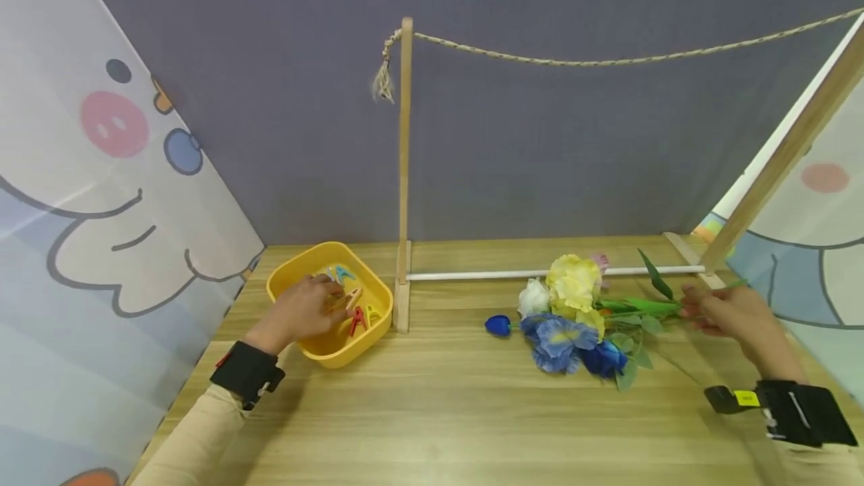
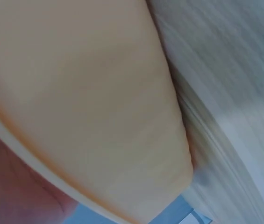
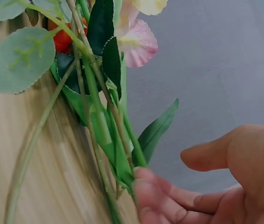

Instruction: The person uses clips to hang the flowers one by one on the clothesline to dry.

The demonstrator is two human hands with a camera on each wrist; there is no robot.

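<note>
**Both hands at pick-up: pegs on the left, flower stems on the right**

Wooden table (image 1: 432, 411), grey backdrop, cartoon panels either side. Your right hand (image 1: 732, 317) is near the table's right edge w/ fingertips (image 3: 150, 186) touching the green stems of the artificial flower bunch (image 1: 574, 313), which lies flat just in front of the white rail; fingers look only lightly closed, so can't tell if it's a real pinch yet. Your left hand (image 1: 304, 310) is down in the yellow tub (image 1: 378, 302) at the back-left, on the clothes pegs (image 1: 354, 306); whether it's got one, can't tell, since left wrist view is blurred. Rope (image 1: 607, 58) hangs bare above. Looks like the pick-up stage: next you'd need firm holds, then lift twd the rope. No readable writing; the yellow tag on the right wristband is too small.
</note>
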